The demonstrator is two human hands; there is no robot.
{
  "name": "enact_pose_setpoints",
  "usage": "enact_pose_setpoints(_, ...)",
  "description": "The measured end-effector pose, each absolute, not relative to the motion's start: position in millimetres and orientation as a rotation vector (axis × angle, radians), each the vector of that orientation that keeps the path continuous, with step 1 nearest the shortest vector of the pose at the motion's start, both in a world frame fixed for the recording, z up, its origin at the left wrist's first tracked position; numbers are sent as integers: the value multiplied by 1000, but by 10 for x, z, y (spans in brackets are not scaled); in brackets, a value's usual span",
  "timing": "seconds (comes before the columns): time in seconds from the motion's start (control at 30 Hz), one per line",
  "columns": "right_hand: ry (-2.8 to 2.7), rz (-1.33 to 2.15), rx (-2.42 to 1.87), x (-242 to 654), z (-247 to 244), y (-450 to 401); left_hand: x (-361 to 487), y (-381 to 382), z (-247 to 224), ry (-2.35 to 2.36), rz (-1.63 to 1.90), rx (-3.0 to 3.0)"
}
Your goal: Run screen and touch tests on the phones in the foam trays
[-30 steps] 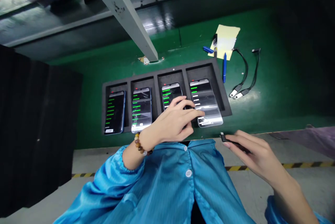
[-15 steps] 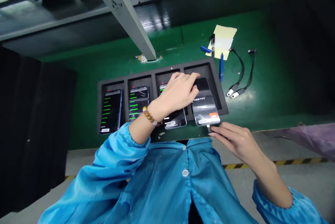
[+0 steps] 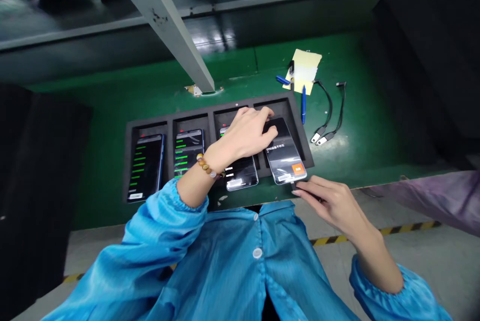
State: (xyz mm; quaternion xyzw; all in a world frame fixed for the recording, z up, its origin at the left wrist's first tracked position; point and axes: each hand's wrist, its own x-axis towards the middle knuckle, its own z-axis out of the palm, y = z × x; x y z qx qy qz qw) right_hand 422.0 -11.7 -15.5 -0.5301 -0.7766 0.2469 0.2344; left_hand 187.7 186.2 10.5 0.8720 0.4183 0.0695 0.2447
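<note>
Four-slot black foam tray [image 3: 308, 137] holds several phones. The rightmost phone [image 3: 283, 153] lies tilted with its lower end over the tray's front edge, its dark screen showing white text and an orange button. My left hand [image 3: 247, 133] curls over that phone's top end, thumb on its upper left part. Its wrist and forearm partly cover the neighbouring phone [image 3: 242, 173]. At the bottom edge, my right hand [image 3: 330, 201] pinches a small dark plug [image 3: 293, 187] that meets the phone's port. Two more phones, one on the far left [image 3: 146, 166] and another [image 3: 188, 153], show green text lines.
Two short black adapter cables [image 3: 328, 131] lie right of the tray on the green table [image 3: 352, 156]. Near them are a blue pen [image 3: 303, 106], its cap [image 3: 282, 80] and yellow paper [image 3: 300, 83]. A grey post [image 3: 176, 36] stands behind the tray.
The camera view has shifted, so the tray appears lower and further left. Both hands keep their places at the rightmost phone, with the plug still at its bottom edge.
</note>
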Motion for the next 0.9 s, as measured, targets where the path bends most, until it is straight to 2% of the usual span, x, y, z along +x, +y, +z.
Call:
enact_pose_setpoints(0.37,-2037,721,-1429,4394,-95,13,1892,1823,148,1147,202,2370)
enact_pose_setpoints(0.43,-1879,602,-1581,4592,-80,286,1740,1810,213,1119,234,2353)
enact_pose_setpoints(0.5,-1568,271,-1933,4827,-119,726,1487,1768,296,1105,281,2368)
enact_pose_setpoints(0.57,-1411,141,-2063,5041,-225,1264,1189,1690,369,1090,302,2397)
enact_pose_setpoints(0.73,-1287,169,-2251,5294,-564,2253,704,1506,323,1128,237,2401)
enact_pose_setpoints(0.9,-1338,214,-2183,5457,-409,1990,682,1623,110,1100,163,2402)
